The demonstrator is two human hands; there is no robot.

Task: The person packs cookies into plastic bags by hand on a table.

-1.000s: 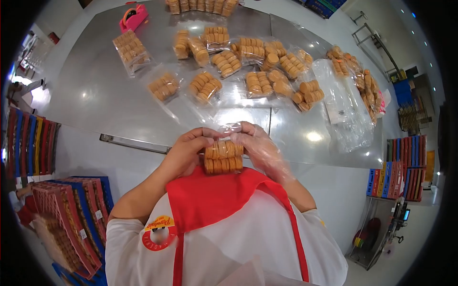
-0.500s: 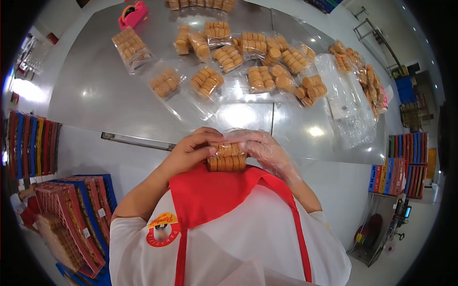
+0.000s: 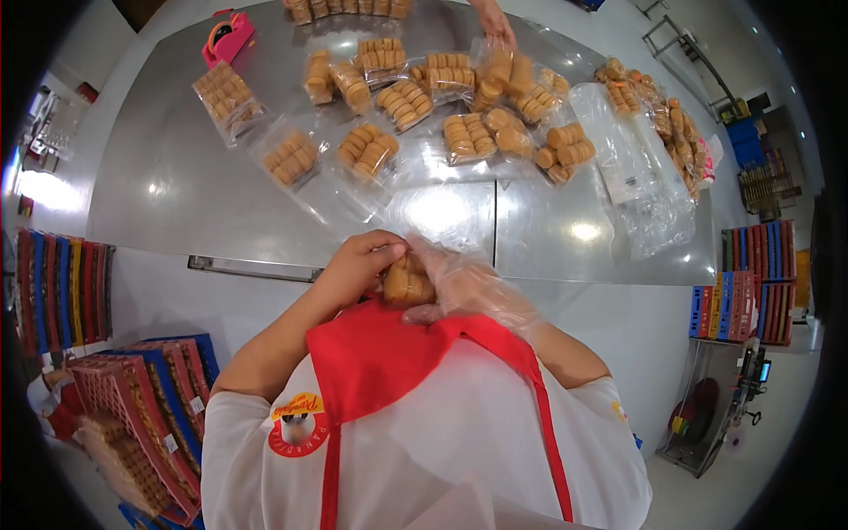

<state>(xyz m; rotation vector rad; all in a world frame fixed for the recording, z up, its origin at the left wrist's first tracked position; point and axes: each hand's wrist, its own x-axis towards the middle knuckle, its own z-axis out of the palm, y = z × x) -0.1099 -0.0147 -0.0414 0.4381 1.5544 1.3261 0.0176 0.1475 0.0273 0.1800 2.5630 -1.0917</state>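
A clear bag of round cookies (image 3: 408, 282) is held close to the red apron, turned so that its end faces up. My bare left hand (image 3: 367, 261) pinches the bag's upper left part. Around its right side and underneath wraps my right hand (image 3: 464, 287), which wears a clear plastic glove. Past my hands, on the metal table (image 3: 221, 199), lie several bagged cookie packs, among them one pack (image 3: 367, 150) just ahead and another (image 3: 290, 159) to its left.
A pink tape dispenser (image 3: 228, 37) stands at the far left. Empty plastic bags (image 3: 632, 163) lie at the right beside a heap of packs (image 3: 676, 146). Another person's hand (image 3: 497, 28) reaches over the far edge. Stacked crates (image 3: 132, 389) stand at lower left.
The cookie bag has turned from showing two rows to showing its end. My right hand has moved down around it. Another person's hand has appeared over the far packs.
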